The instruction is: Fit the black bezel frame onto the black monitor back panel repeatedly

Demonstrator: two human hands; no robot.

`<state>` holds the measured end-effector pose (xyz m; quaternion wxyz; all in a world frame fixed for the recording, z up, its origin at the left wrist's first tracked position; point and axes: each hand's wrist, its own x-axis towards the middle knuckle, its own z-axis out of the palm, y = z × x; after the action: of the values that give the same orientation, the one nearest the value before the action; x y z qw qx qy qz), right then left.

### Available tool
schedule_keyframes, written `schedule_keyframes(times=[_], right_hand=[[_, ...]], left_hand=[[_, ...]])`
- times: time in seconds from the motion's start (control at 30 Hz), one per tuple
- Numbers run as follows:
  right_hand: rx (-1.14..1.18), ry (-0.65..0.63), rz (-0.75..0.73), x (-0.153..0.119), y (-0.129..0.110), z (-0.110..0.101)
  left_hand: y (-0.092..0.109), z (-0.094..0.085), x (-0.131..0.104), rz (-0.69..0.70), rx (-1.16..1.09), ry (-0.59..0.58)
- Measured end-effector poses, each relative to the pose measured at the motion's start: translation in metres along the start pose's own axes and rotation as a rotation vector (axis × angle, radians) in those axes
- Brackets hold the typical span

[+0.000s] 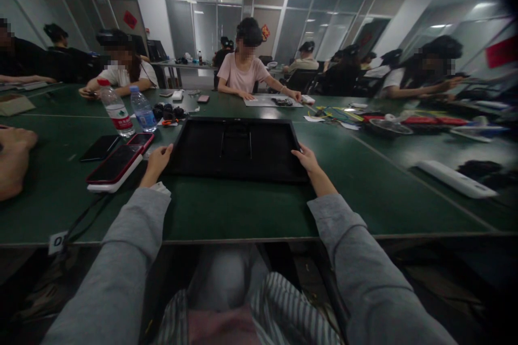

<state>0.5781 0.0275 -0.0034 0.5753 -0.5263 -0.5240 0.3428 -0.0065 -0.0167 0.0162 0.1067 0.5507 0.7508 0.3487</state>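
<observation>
A flat black computer monitor lies before me on the green table, its far edge bearing a small logo. Faint pale lines form a frame shape in its middle; whether they are a reflection or a part of it, I cannot tell. My left hand grips the monitor's left edge, thumb on top. At the opposite edge my right hand is closed on the rim, with fingers partly hidden beneath. To the left of my left hand lies a phone in a red case on a white block.
Two water bottles, one red-capped and one blue-capped, stand at the left beside a dark phone. Another person's hand rests far left. A white power strip lies right. Across the table a person handles small items.
</observation>
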Motion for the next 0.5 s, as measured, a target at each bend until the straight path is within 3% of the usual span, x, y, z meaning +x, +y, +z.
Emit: schedule_keyframes(times=[0.23, 0.5], right_hand=[[-0.009, 0.158, -0.011, 0.001, -0.001, -0.01], [-0.118, 0.559, -0.029, 0.0, -0.005, -0.026]], left_hand=[[-0.008, 0.005, 0.002, 0.03, -0.121, 0.0], [-0.008, 0.005, 0.0, 0.058, -0.14, 0.011]])
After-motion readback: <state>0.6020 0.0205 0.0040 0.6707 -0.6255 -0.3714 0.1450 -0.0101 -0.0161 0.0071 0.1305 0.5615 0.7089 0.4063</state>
